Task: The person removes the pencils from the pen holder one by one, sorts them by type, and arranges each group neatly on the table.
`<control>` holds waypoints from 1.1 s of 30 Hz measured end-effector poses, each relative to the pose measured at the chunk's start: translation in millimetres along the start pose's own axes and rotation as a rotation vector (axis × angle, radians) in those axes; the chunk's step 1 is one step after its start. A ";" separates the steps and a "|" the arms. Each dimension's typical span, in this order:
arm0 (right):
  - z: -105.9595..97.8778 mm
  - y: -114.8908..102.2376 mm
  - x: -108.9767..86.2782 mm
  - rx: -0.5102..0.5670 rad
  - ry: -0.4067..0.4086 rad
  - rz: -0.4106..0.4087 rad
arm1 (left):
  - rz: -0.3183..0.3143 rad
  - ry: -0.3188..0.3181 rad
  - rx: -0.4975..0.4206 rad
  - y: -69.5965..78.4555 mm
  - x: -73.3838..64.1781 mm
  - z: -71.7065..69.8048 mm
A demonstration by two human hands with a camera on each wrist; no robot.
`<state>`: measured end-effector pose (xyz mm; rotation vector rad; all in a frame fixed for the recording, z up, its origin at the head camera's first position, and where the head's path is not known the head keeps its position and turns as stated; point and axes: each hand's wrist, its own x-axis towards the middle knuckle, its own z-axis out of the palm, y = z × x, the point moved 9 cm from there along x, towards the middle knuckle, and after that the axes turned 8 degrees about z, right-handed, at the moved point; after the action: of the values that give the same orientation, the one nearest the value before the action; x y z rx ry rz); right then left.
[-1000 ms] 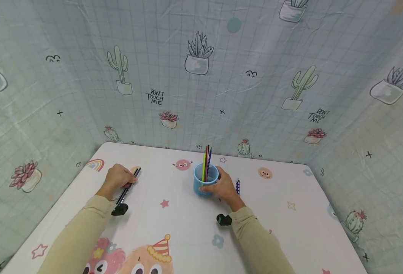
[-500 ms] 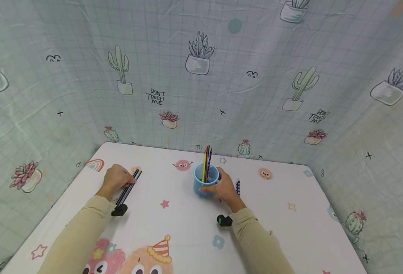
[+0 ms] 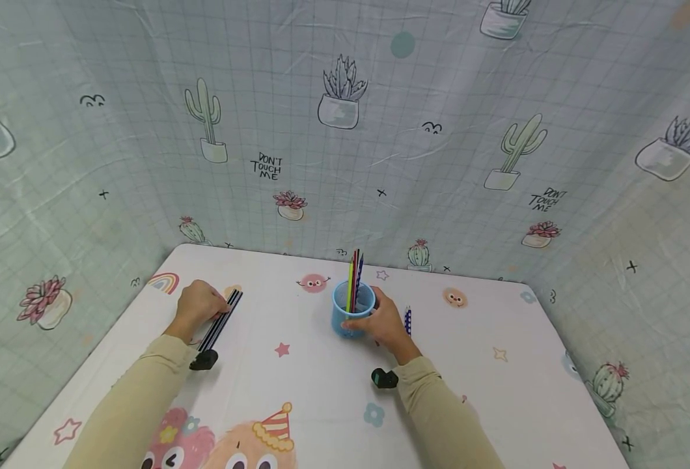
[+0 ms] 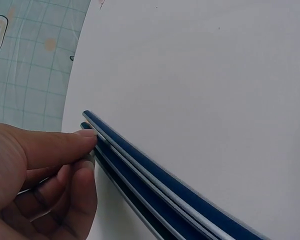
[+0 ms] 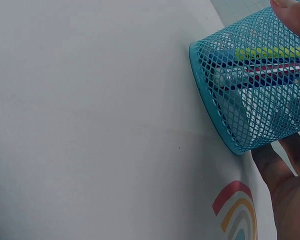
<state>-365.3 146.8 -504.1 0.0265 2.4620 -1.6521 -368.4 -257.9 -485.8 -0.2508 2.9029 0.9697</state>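
My left hand (image 3: 200, 304) is at the left of the white table, its thumb and index finger pinching at the ends of several dark striped pencils (image 3: 220, 322). Up close in the left wrist view, these pencils (image 4: 160, 175) look dark blue with silver edges and lie side by side; their lower ends run out of that view. Near the middle, my right hand (image 3: 383, 324) grips a light blue mesh pencil cup (image 3: 342, 324), its thumb and fingers on opposite sides. Inside the upright cup stand a yellow-green pencil (image 3: 349, 280), a red one and a blue dotted one.
A blue dotted pencil (image 3: 407, 320) lies just right of my right hand, partly hidden by the wrist. Dark wrist camera pieces hang beneath both sleeves. The printed white table (image 3: 316, 391) meets cactus-patterned cloth (image 3: 345, 163) at its back and sides.
The striped pencils at my left hand have shifted and spread slightly, so more of them show side by side. My right hand and the cup have stayed in place.
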 end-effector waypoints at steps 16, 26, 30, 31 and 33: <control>-1.6 0.7 2.3 -0.015 -0.003 -0.013 | -0.025 -0.022 -0.218 13.0 3.0 10.9; -2.0 -0.3 0.0 -0.035 0.011 -0.008 | 0.024 -0.090 -0.424 52.0 -4.3 37.8; -0.7 1.2 -0.4 -0.024 0.002 -0.003 | 0.077 -0.136 -0.511 69.7 -7.3 51.5; -0.3 1.5 -0.5 -0.020 -0.002 -0.002 | 0.093 -0.150 -0.520 74.3 -8.8 55.1; 0.4 2.0 -1.0 -0.011 -0.008 0.001 | 0.112 -0.168 -0.532 82.5 -11.9 61.5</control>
<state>-364.0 147.3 -505.9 0.0200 2.4640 -1.6352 -370.3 -154.3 -484.8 -0.0277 2.4788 1.6798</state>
